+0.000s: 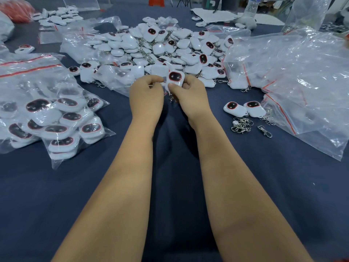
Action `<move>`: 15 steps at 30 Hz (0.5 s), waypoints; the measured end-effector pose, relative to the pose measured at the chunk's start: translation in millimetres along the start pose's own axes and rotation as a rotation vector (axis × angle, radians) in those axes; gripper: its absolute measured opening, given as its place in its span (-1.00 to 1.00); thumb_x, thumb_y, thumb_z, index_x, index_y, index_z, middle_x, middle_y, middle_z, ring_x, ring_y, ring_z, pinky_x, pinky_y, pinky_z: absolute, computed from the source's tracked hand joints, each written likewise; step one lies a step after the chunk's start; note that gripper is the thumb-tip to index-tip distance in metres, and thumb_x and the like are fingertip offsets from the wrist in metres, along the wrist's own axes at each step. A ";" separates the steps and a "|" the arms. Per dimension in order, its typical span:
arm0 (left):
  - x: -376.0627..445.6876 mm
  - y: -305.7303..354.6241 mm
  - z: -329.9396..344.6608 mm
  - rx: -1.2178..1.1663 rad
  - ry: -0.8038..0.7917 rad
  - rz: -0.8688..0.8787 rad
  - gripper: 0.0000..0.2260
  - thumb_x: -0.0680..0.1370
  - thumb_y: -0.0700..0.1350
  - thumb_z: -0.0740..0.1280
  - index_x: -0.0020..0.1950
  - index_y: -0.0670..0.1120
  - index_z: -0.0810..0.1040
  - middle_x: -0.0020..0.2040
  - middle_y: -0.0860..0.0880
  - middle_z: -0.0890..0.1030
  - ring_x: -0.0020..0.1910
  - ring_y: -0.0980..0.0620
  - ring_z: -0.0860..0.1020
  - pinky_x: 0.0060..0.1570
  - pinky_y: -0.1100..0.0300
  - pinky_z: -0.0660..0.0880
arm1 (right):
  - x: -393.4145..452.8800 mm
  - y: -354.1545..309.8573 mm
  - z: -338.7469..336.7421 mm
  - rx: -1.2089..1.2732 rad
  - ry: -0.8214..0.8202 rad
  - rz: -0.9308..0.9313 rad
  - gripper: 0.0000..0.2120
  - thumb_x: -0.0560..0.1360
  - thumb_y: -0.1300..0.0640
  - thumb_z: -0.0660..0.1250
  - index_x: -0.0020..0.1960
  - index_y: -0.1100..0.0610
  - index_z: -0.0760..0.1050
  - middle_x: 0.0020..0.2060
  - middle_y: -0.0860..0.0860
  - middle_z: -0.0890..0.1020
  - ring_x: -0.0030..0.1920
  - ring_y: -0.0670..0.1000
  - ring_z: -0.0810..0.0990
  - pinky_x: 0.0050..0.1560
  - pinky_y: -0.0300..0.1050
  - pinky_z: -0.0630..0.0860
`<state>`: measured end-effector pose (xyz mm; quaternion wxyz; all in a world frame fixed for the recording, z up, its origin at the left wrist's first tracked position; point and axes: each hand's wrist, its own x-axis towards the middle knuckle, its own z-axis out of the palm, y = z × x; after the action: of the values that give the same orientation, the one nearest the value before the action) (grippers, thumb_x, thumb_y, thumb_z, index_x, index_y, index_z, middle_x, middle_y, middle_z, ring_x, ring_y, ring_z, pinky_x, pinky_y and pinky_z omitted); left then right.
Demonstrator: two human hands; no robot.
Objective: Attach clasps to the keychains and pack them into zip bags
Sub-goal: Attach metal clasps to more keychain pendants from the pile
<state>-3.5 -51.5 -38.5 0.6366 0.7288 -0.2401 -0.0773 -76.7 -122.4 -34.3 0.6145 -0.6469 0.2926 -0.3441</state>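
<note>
A white keychain (175, 78) with a dark red-rimmed face is held at the table's centre. My right hand (188, 93) pinches it from the right, thumb on its lower edge. My left hand (146, 95) has its fingers curled at the keychain's left side, pinching something small there that I cannot make out. A metal clasp (171, 98) hangs below the keychain between both hands. Behind them lies a big heap of loose keychains (160, 46). Loose clasps (242, 124) lie at the right, near two keychains (244, 108).
Filled zip bags (56, 120) lie at the left on the dark blue cloth (75, 186). A pile of empty zip bags (298, 76) fills the right side. One clasp (265, 131) lies apart. A plastic bottle (251, 6) stands at the back.
</note>
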 end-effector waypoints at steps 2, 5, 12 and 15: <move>-1.2 1.5 1.2 -0.103 -0.044 -0.040 -0.81 0.46 -0.19 0.22 -0.27 -0.12 0.59 -0.38 0.08 0.51 -0.38 0.09 0.42 -0.24 0.21 0.41 | -1.2 1.6 2.8 -0.099 -0.024 0.009 -0.83 0.52 0.28 0.35 0.10 0.26 0.54 0.01 0.21 0.67 0.06 0.19 0.64 0.16 0.15 0.56; -1.9 1.0 0.4 -0.081 -0.089 -0.038 -0.82 0.46 -0.17 0.24 -0.31 -0.08 0.57 -0.42 0.09 0.46 -0.36 0.06 0.37 -0.22 0.14 0.36 | -1.6 2.1 3.2 -0.120 -0.051 0.010 -0.81 0.52 0.27 0.33 0.13 0.25 0.54 0.02 0.20 0.67 0.11 0.20 0.63 0.20 0.15 0.55; -3.3 4.7 -2.4 -0.039 -0.181 -0.018 -0.79 0.45 -0.12 0.23 -0.26 0.02 0.65 -0.35 0.09 0.56 -0.29 0.07 0.46 -0.10 0.01 0.53 | -1.9 2.1 0.0 -0.138 -0.081 -0.009 -0.92 0.53 0.26 0.34 0.00 0.25 0.56 -0.08 0.23 0.68 -0.13 0.05 0.59 0.03 0.09 0.56; -2.6 5.6 -3.6 -0.066 -0.185 -0.049 -0.80 0.44 -0.13 0.26 -0.29 0.04 0.64 -0.40 0.12 0.56 -0.27 0.06 0.50 0.06 -0.12 0.56 | -0.1 1.6 0.0 -0.168 -0.088 -0.012 -0.92 0.51 0.29 0.34 -0.04 0.32 0.54 -0.14 0.27 0.64 -0.16 0.05 0.52 -0.02 0.13 0.54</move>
<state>-5.6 -47.5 -33.0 0.6333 0.7028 -0.2773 -0.1675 -76.7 -122.4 -35.8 0.5683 -0.7122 0.2892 -0.2935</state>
